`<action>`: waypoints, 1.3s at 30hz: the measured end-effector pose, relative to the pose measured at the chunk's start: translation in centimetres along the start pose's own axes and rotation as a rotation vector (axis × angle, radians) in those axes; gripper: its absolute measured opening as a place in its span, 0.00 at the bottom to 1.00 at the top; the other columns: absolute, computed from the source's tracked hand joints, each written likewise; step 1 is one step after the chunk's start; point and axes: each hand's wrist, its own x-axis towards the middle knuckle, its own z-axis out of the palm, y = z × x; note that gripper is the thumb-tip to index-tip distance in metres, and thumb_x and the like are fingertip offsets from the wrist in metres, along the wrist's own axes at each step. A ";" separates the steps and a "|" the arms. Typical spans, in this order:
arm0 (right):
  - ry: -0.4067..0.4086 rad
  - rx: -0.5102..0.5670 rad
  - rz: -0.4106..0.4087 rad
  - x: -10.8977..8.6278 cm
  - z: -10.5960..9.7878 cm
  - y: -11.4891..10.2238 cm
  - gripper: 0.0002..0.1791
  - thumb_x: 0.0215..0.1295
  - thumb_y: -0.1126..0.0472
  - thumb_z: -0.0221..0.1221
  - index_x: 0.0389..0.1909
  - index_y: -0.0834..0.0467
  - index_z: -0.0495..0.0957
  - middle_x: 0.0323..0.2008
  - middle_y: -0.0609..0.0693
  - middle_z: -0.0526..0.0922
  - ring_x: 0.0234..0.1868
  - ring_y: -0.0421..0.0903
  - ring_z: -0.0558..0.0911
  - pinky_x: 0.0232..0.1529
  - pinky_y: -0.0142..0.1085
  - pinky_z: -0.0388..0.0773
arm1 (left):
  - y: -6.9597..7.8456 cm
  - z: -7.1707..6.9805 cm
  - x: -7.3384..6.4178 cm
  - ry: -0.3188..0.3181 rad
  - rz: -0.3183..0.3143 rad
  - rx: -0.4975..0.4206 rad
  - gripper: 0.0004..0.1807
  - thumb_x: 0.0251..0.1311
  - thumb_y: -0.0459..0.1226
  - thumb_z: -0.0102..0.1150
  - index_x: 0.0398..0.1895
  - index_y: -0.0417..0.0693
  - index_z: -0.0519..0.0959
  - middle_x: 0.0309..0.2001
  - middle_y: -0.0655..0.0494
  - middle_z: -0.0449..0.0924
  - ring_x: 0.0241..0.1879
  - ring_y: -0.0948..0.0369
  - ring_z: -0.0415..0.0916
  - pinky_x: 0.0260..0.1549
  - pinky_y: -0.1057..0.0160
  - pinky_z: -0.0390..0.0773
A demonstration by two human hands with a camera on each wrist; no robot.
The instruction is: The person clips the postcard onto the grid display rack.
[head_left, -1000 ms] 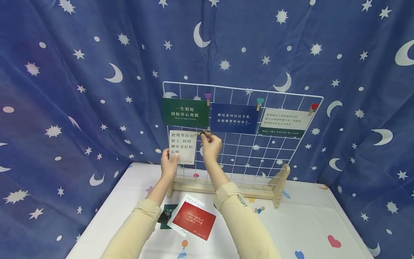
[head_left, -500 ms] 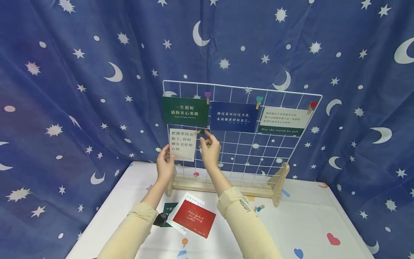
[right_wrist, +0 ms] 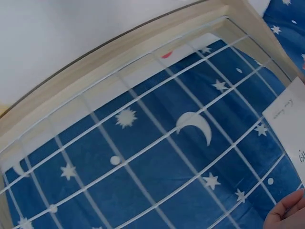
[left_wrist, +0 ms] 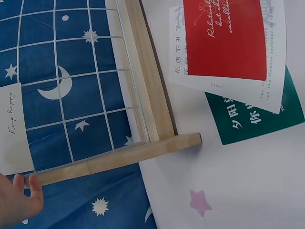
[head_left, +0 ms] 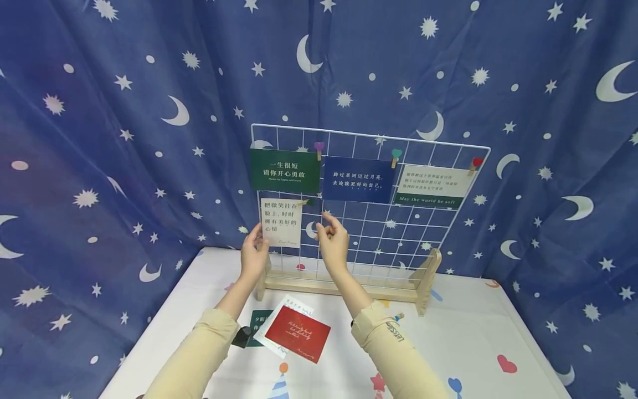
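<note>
A white card with dark writing (head_left: 281,223) hangs on the white wire grid (head_left: 366,221), below a green card (head_left: 285,170). A small clothespin with a dark green top (head_left: 305,203) lies sideways across its upper right corner. My left hand (head_left: 254,256) is at the card's left edge, fingers loosely bent; in the left wrist view the fingertips (left_wrist: 34,181) are beside that edge, and contact is hard to tell. My right hand (head_left: 334,244) is apart from the clothespin, to its lower right, with relaxed fingers and nothing in them.
A blue card (head_left: 358,180) and a white-and-green card (head_left: 432,187) hang along the upper row with heart clothespins. The grid stands on a wooden base (head_left: 344,288). On the table lie a red card (head_left: 298,333), white and green cards, and a loose clothespin (head_left: 399,316).
My right hand has let go of the clothespin and drawn back to the lower right. My left thumb has slid off the card's face to its left edge. The card stays hanging.
</note>
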 end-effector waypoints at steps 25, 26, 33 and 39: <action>-0.087 -0.071 0.024 -1.8 -3.7 1.9 0.15 0.65 0.68 0.56 0.51 0.68 0.76 0.21 0.67 0.78 0.11 0.32 0.68 0.15 0.19 0.69 | -0.2 -1.1 -0.9 -0.053 -0.016 0.038 0.28 0.63 0.26 0.47 0.67 0.40 0.60 0.61 0.34 0.63 0.60 0.39 0.64 0.57 0.44 0.72; -0.092 -0.073 0.022 -1.9 -3.9 1.9 0.15 0.65 0.68 0.56 0.50 0.69 0.76 0.21 0.67 0.78 0.11 0.33 0.68 0.15 0.19 0.68 | -0.3 -1.1 -1.0 -0.056 -0.014 0.041 0.28 0.63 0.27 0.48 0.67 0.40 0.61 0.60 0.34 0.63 0.60 0.39 0.64 0.57 0.44 0.72; -0.121 -0.072 0.037 -2.7 -5.0 0.9 0.13 0.63 0.71 0.56 0.48 0.72 0.76 0.23 0.71 0.78 0.13 0.36 0.69 0.15 0.18 0.67 | -1.2 -1.2 -1.8 -0.073 -0.014 0.045 0.26 0.63 0.27 0.50 0.65 0.38 0.62 0.58 0.34 0.65 0.58 0.38 0.67 0.56 0.44 0.73; -0.135 -0.089 0.026 -3.3 -5.9 -1.0 0.12 0.62 0.72 0.56 0.45 0.75 0.76 0.22 0.69 0.79 0.13 0.48 0.72 0.15 0.19 0.67 | -1.3 -1.2 -2.2 -0.066 -0.004 0.035 0.25 0.61 0.26 0.52 0.63 0.38 0.64 0.56 0.34 0.67 0.56 0.39 0.68 0.57 0.45 0.72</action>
